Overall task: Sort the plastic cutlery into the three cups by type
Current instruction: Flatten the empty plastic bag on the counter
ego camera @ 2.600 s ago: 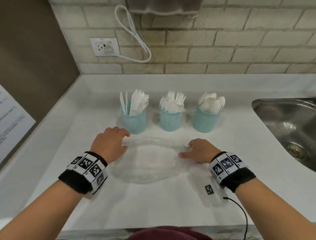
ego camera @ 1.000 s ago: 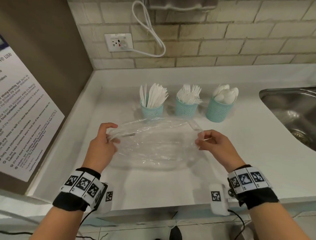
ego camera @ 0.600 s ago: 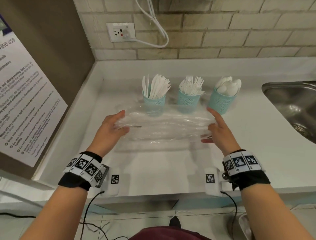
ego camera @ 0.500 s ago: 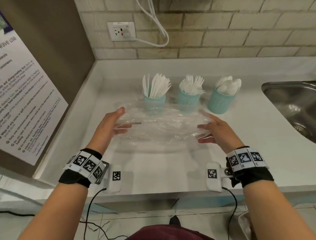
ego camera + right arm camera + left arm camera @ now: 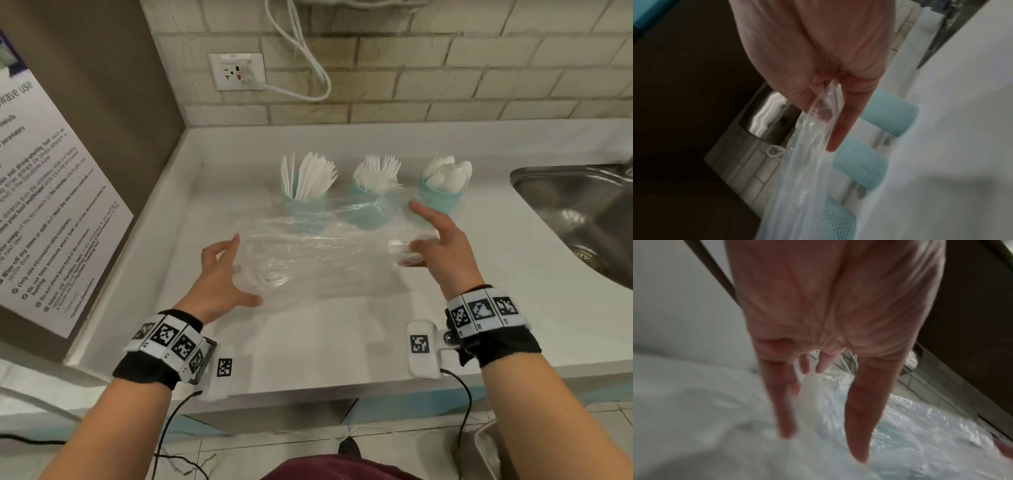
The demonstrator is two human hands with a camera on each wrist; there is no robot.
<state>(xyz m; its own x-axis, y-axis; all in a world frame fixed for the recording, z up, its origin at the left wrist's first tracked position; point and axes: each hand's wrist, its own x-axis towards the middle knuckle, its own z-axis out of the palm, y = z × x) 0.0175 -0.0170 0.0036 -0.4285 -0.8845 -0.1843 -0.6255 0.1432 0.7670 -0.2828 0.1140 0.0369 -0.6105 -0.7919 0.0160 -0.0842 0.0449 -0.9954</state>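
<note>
Both hands are up over the bench with a clear plastic bag (image 5: 318, 253) stretched between them. Left hand (image 5: 219, 277), at lower left of centre in the head view, has its fingers spread and only slightly bent, the fingertips against the bag's left edge; the left wrist view is blurred, and I cannot tell whether any finger actually pinches the film. Right hand (image 5: 442, 250), right of centre, keeps its forefinger out straight while the thumb and the other fingers pinch the bag's right end; the right wrist view shows the film bunched between fingers (image 5: 846, 116) and thumb.

Whether anything lies inside the bag is hard to make out; it is crumpled and glary.

Behind the bag, in the middle of the head view, three teal mesh cups stand in a row on the white bench (image 5: 308, 342). Their lower halves are veiled by the plastic. The left cup (image 5: 305, 200) holds white knives, the middle cup (image 5: 371, 205) white forks, the right cup (image 5: 442, 198) white spoons.

A steel sink (image 5: 582, 219) is cut off at the right edge. A printed notice (image 5: 44, 205) is cut off at the left. A wall socket (image 5: 238, 71) with a white cable sits on the brick wall, upper centre.
</note>
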